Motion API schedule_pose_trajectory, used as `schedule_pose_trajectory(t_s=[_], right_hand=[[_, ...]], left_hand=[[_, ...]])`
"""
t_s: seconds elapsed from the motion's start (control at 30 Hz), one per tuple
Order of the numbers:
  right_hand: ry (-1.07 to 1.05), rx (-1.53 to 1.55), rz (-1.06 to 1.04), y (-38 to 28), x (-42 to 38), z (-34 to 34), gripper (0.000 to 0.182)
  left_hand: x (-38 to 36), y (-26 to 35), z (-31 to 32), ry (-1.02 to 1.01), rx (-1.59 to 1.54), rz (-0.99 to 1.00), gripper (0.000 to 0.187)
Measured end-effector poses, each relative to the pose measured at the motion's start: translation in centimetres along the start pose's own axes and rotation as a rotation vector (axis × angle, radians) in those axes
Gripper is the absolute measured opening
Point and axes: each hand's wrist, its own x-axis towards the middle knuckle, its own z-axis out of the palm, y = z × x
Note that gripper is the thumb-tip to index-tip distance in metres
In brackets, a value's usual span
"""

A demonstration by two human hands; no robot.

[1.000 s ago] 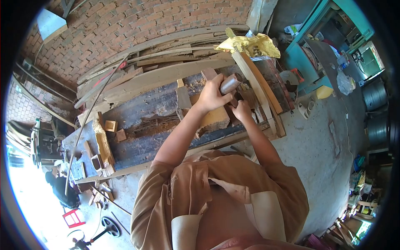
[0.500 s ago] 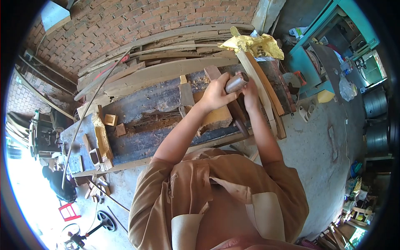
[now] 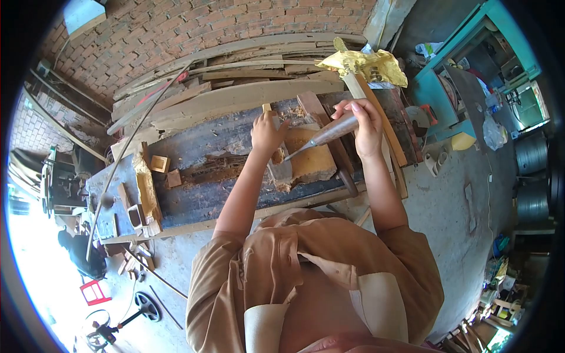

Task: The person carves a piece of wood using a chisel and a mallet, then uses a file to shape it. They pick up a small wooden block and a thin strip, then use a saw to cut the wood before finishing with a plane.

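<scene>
My right hand (image 3: 366, 129) is closed around the thick wooden handle of a chisel (image 3: 334, 129). The chisel slants down to the left, and the tip of its thin metal blade is at a greyish wooden block (image 3: 281, 171). My left hand (image 3: 268, 134) rests over the upper part of that block, thumb on its right side and fingers on its left. A small light wood piece (image 3: 266, 107) shows just past those fingers. Right of the block, under the chisel, lies a yellowish wood slab (image 3: 315, 163). A dark rounded wooden handle (image 3: 347, 183) sticks out toward me beside the slab.
The dark, worn workbench (image 3: 200, 203) carries shavings, a small square wooden frame (image 3: 159, 163) and a rough wood piece (image 3: 145, 188) at left. Long planks (image 3: 376, 112) lie at its right end beneath a yellow bag (image 3: 368, 65). Stacked boards (image 3: 247, 94) line the brick wall.
The hands have separated. My left hand has come down leftward onto the greyish block. My right hand now holds the chisel alone, its blade pointing down-left to the block.
</scene>
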Motion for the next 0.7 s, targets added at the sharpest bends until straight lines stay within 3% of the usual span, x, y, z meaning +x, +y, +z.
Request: schedule_pose_trajectory(t_s=[0.07, 0.1, 0.17, 0.3, 0.7], right_hand=[[-0.004, 0.0, 0.001, -0.1, 0.3, 0.1, 0.017], [0.003, 0.002, -0.003, -0.1, 0.3, 0.1, 0.017], [0.004, -0.027, 0.023, -0.2, 0.4, -0.1, 0.022], [-0.003, -0.064, 0.055, 0.2, 0.2, -1.6, 0.029], [0.124, 0.092, 0.225, 3.8, -1.4, -7.0, 0.027]], left_hand=[[-0.4, -2.0, 1.5, 0.157, 0.285, 0.027, 0.05], [-0.5, -3.2, 2.6, 0.158, 0.284, 0.017, 0.05], [-0.4, -5.1, 4.2, 0.101, 0.07, 0.034, 0.052], [-0.2, -5.8, 4.2, 0.095, -0.011, 0.062, 0.045], [-0.4, -5.1, 3.8, 0.135, -0.039, -0.019, 0.04]])
